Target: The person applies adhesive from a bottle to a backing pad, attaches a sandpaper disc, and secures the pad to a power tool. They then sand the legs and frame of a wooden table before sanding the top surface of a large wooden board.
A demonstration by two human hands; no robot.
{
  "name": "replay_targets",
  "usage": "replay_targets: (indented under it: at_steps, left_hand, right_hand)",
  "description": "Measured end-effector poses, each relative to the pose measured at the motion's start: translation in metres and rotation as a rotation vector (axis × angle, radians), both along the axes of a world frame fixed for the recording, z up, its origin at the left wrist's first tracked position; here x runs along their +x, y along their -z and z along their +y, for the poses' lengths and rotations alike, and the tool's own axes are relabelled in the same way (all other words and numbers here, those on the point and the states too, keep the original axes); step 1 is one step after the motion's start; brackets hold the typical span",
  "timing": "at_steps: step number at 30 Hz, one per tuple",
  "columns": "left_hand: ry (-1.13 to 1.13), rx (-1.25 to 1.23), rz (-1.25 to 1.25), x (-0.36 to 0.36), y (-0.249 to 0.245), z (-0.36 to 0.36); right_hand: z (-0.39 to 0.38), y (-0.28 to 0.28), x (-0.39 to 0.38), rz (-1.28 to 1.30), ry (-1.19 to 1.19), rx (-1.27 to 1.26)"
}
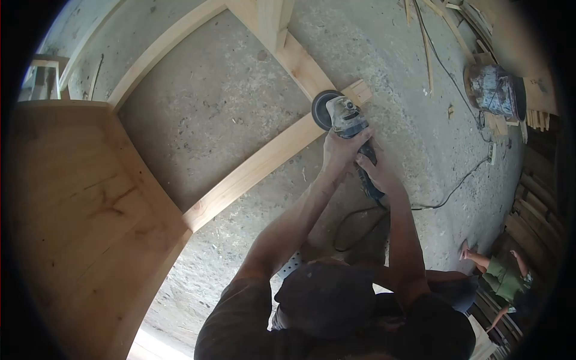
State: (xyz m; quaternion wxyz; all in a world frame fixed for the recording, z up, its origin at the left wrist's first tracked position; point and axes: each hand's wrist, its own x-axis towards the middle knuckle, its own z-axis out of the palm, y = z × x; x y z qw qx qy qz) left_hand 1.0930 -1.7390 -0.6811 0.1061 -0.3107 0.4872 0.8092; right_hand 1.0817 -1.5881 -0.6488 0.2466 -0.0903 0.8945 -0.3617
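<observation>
Both hands are wrapped around an angle grinder [347, 114] with a dark round disc [323, 110]. My left hand [341, 150] grips the body just behind the grinder's head. Farther back, my right hand [379, 167] is closed on the dark rear part of the body. The disc overlaps the corner where a light wooden rail [258, 162] meets a second wooden bar [303, 66]. Past this corner a short wooden end [360, 91] sticks out beside the grinder head. The rail's other end joins a broad wooden panel [90, 222] on the left.
A black cord [444, 201] runs from the grinder across the rough concrete floor [408, 90]. On the right stand a stained metal drum [493, 90] and stacked planks [537, 204]. Another person in a green shirt [507, 279] is at the lower right. A curved wooden piece [162, 45] arches at upper left.
</observation>
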Motion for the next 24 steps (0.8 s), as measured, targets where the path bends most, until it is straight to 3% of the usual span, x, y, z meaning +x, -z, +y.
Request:
replay_targets:
  at_steps: [9, 13, 15, 24]
  left_hand:
    - [-0.044, 0.060, 0.006, -0.055, -0.003, -0.041]
    - [-0.103, 0.033, -0.022, -0.074, 0.006, -0.058]
    - [-0.107, 0.019, -0.040, -0.082, 0.011, -0.065]
    - [-0.288, 0.126, -0.045, -0.092, 0.007, -0.089]
  right_hand:
    - [-0.037, -0.006, -0.069, -0.163, -0.113, 0.037]
    - [-0.055, 0.002, -0.094, -0.122, -0.153, -0.037]
    - [-0.063, 0.009, -0.107, -0.090, -0.204, 0.104]
    - [-0.099, -0.010, -0.134, -0.122, -0.326, 0.133]
